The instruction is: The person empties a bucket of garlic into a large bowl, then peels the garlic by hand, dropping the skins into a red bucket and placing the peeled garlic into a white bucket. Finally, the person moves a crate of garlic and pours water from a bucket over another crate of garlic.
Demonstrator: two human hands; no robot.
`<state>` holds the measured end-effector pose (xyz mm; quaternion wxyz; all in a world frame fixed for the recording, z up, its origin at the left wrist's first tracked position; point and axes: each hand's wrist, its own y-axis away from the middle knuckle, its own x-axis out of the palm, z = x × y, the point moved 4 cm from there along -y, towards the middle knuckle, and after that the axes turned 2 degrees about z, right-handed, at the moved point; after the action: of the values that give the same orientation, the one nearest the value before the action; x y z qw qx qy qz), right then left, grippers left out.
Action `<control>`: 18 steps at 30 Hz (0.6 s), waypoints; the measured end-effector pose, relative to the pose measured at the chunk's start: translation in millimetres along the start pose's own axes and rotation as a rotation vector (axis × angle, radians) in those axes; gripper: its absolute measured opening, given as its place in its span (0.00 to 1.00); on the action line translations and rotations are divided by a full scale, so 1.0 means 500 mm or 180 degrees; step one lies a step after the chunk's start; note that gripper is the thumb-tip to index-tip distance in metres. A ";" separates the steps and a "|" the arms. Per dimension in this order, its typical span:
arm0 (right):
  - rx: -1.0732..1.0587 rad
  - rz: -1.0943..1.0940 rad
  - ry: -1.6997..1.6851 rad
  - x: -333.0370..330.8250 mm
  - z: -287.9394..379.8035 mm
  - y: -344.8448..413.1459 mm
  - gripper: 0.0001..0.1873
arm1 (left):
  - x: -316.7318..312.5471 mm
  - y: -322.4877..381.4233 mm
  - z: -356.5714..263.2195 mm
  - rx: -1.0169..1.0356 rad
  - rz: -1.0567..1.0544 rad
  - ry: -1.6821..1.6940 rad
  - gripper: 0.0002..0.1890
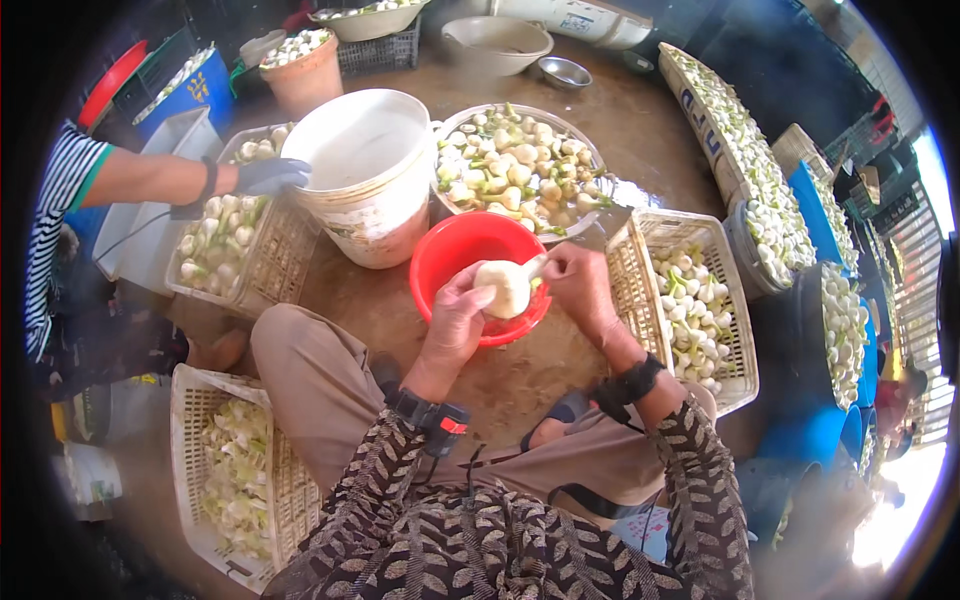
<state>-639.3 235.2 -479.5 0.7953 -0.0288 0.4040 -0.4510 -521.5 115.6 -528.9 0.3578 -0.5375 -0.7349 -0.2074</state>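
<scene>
My left hand point(459, 307) holds a large pale bulb, seemingly garlic point(504, 289), by its round body, above a red plastic bowl point(427, 251). My right hand point(581, 281) has its fingers closed at the bulb's stem end, on the right; whether a small tool is in them cannot be told. Just behind the red bowl lies a wide round basin point(592, 139) heaped with untrimmed bulbs. A white plastic bucket point(382, 214) stands at the bowl's back left. To the right of my right hand, a cream plastic crate point(637, 274) holds whitish bulbs with green stems.
A co-worker's gloved hand point(274, 176) is at the bucket's left rim, over another crate of bulbs point(289, 255). A crate of peelings point(292, 480) stands by my left knee. Filled containers line the right side. A grey basin point(495, 56) and metal bowl point(565, 73) lie farther back.
</scene>
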 end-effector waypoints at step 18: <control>-0.0815 0.1356 -0.0377 0.165 0.049 -0.039 0.05 | -0.153 -0.030 -0.021 -0.0105 -0.0620 -0.0110 0.21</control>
<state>-614.5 154.9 -505.9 0.8846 -0.0698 0.4074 -0.2160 -519.5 54.4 -577.9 0.3143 -0.4728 -0.7863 -0.2439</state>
